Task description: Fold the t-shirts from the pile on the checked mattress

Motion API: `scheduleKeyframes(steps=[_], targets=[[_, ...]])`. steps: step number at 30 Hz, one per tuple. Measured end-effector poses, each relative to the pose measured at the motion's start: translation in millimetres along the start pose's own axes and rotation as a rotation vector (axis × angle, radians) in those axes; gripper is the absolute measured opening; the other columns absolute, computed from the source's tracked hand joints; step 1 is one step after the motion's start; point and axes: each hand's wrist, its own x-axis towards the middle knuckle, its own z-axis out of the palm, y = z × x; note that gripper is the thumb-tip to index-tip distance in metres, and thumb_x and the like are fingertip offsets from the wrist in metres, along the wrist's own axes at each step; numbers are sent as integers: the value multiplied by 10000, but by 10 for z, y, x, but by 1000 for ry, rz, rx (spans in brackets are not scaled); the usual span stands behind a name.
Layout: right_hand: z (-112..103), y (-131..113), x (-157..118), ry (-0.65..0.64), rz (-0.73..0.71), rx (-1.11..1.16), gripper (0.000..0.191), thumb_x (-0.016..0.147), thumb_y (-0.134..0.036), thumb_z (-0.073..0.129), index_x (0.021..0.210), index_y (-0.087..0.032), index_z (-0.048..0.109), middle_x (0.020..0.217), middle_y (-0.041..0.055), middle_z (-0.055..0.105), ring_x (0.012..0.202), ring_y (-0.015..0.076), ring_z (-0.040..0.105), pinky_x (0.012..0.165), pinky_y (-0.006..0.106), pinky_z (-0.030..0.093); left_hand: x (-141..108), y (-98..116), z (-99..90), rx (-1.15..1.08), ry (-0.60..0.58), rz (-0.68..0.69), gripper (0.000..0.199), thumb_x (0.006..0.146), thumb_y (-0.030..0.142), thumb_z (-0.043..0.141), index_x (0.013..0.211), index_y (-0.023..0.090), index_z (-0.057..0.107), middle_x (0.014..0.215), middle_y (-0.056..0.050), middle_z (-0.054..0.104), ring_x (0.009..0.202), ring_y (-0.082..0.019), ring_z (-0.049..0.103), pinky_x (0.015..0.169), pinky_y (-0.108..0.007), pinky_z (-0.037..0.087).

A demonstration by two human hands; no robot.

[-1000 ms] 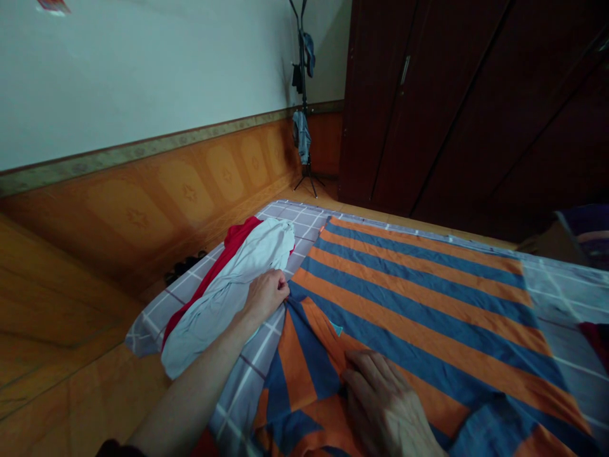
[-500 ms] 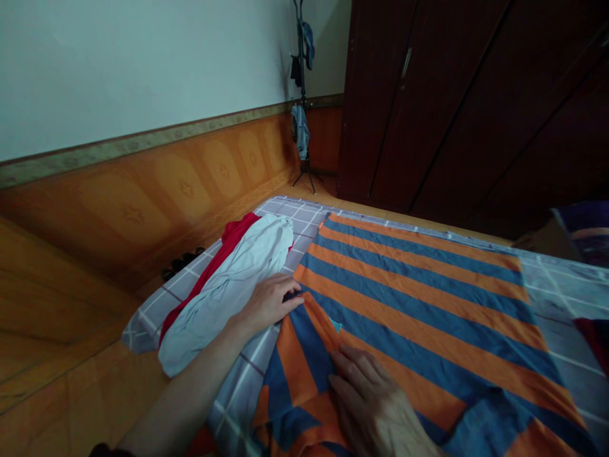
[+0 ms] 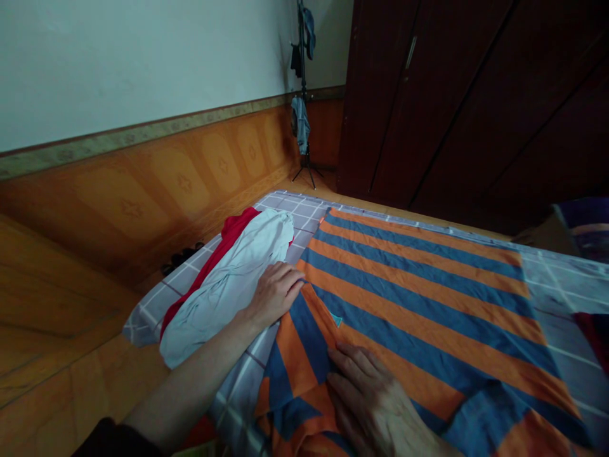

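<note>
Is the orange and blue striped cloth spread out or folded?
Partly folded: the striped cloth lies spread at the far side, but its near part is turned over along a diagonal crease, stripes running differently under your right hand.

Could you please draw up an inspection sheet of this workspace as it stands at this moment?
Surface: grey checked bedding lying on an orange wooden floor.
Job's things: an orange-and-blue striped sheet, folded over at its near end, with a small teal tag; beside it, a white garment lying along red cloth.
Clutter: dark footwear by the wall; dark red cloth at the right edge.
Hands: left hand rests at the sheet's edge beside the white garment; right hand lies on the sheet, fingers spread.
Cables: nothing seen.
Surroundings: orange panelled wall, coat stand with hanging clothes, dark wooden wardrobe.
</note>
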Motion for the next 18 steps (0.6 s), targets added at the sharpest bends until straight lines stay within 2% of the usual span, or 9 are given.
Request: scheduleKeyframes(steps=[2, 5, 7, 9, 11, 13, 16, 18], targets=[[-11, -5, 14, -13, -4, 21, 280, 816, -109, 468, 1007, -204, 649, 1185, 53, 642, 1081, 222, 586, 959, 379, 463, -21, 47, 1, -32, -26, 85, 266, 942, 280, 466, 1158, 205, 602, 1184, -72, 616, 1158, -208, 515, 1019, -371, 361], [-9, -22, 36, -28, 14, 34, 278, 829, -96, 459, 1011, -190, 646, 1169, 70, 637, 1090, 223, 569, 953, 393, 463, -54, 110, 54, -29, -249, 216, 469, 930, 389, 487, 1366, 221, 437, 1433, -77, 442, 1364, -224, 322, 1125, -424, 228], [-9, -43, 51, -48, 23, 37, 275, 839, -86, 452, 1010, -182, 645, 1164, 77, 631, 1101, 222, 556, 964, 399, 453, -67, 131, 92, 9, -339, 214, 555, 929, 451, 468, 1425, 233, 346, 1493, -83, 348, 1409, -232, 222, 1145, -463, 154], [-50, -71, 67, -72, 21, 20, 279, 844, -89, 451, 1034, -172, 638, 1186, 89, 618, 1122, 228, 542, 976, 412, 443, -77, 148, 88, 51, -334, 179, 594, 929, 470, 459, 1447, 229, 298, 1527, -102, 263, 1427, -244, 149, 1148, -493, 95], [-168, -99, 78, -83, 8, -20, 318, 836, -107, 462, 1112, -154, 613, 1255, 116, 577, 1178, 251, 507, 986, 439, 436, -98, 176, 27, 67, -294, 175, 642, 921, 484, 469, 1463, 216, 256, 1546, -124, 188, 1434, -257, 91, 1146, -510, 56], [-366, -118, 67, -75, 12, -73, 403, 824, -125, 469, 1218, -140, 556, 1327, 138, 523, 1237, 268, 461, 991, 463, 434, -151, 212, -66, 30, -286, 205, 677, 921, 508, 451, 1478, 211, 207, 1553, -129, 151, 1435, -255, 78, 1151, -495, 70], [-706, -128, -56, -13, 92, -151, 437, 857, -181, 473, 1293, -163, 498, 1328, 133, 527, 1217, 258, 491, 968, 457, 462, -287, 255, -161, -52, -362, 284, 722, 916, 551, 419, 1490, 196, 162, 1551, -134, 158, 1432, -255, 109, 1154, -465, 110], [-852, -144, -238, 36, 175, -205, 410, 886, -252, 486, 1291, -187, 501, 1309, 126, 546, 1174, 256, 532, 931, 447, 491, -383, 271, -157, -67, -414, 312, 762, 889, 573, 461, 1483, 174, 199, 1542, -154, 182, 1427, -281, 125, 1150, -481, 112]])
